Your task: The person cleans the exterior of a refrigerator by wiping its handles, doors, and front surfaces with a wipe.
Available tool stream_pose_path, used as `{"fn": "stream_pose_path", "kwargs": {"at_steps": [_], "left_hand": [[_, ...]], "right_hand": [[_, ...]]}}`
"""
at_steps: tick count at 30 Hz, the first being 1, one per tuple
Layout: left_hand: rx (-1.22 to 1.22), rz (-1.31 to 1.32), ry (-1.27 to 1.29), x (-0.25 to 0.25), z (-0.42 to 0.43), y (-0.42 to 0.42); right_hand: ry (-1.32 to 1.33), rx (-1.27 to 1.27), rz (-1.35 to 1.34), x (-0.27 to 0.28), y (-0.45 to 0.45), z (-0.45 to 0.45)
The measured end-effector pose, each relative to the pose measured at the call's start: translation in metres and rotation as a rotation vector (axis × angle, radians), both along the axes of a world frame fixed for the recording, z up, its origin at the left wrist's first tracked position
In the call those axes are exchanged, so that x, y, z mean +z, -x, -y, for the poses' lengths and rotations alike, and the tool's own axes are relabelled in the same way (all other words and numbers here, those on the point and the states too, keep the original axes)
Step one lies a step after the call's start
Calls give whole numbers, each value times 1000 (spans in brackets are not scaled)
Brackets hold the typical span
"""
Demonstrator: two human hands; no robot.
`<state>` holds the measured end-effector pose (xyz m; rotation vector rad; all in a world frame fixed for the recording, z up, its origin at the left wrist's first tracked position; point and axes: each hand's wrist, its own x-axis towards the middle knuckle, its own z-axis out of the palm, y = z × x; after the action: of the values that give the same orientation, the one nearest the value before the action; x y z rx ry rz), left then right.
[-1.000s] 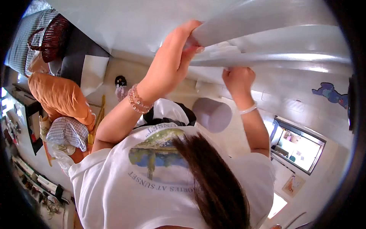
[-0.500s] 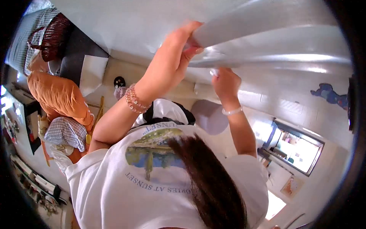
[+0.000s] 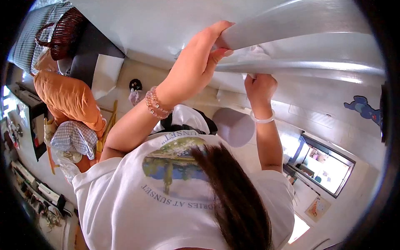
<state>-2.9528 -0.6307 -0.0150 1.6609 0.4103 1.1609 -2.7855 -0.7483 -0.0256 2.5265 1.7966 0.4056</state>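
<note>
My left hand, with a beaded bracelet on the wrist, grips the near end of a wide, shiny grey metallic strip, thumb below and fingers above. Beneath it runs a second, narrower metallic edge. My right hand, with a pale bracelet, is closed in a fist just under that edge. A bit of thin white material shows at its fingers, and more pale material appears in the gap between the two metallic parts. The fingertips of my right hand are partly hidden.
A grey round stool stands on the floor below my hands. On the left are an orange cushion on a chair, a dark wicker basket and a dark cabinet. A blue cartoon sticker and a window are at the right.
My right hand moved left along the underside of the metallic edge, then back right. My left hand keeps its grip on the strip. The view has shifted slightly.
</note>
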Motion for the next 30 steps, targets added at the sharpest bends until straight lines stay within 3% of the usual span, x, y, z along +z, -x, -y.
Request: {"fn": "stream_pose_path", "kwargs": {"at_steps": [4,16,21,23,24,27,30], "left_hand": [[-48,-30,27,1,-1,2],[-11,-27,-10,0,2,4],[-40,-62,23,3,0,5],[-17,-47,-17,1,-1,4],[-5,-39,-37,0,-2,4],[-25,-32,17,0,-1,3],[-6,-38,1,1,0,5]], "right_hand": [[-34,90,-17,-51,2,-2],[95,-47,33,-9,4,10],[176,86,99,-23,-7,11],[164,51,55,-13,-1,5],[90,108,171,-3,2,6],[99,189,125,-20,-4,4],[179,6,87,-14,5,8]]}}
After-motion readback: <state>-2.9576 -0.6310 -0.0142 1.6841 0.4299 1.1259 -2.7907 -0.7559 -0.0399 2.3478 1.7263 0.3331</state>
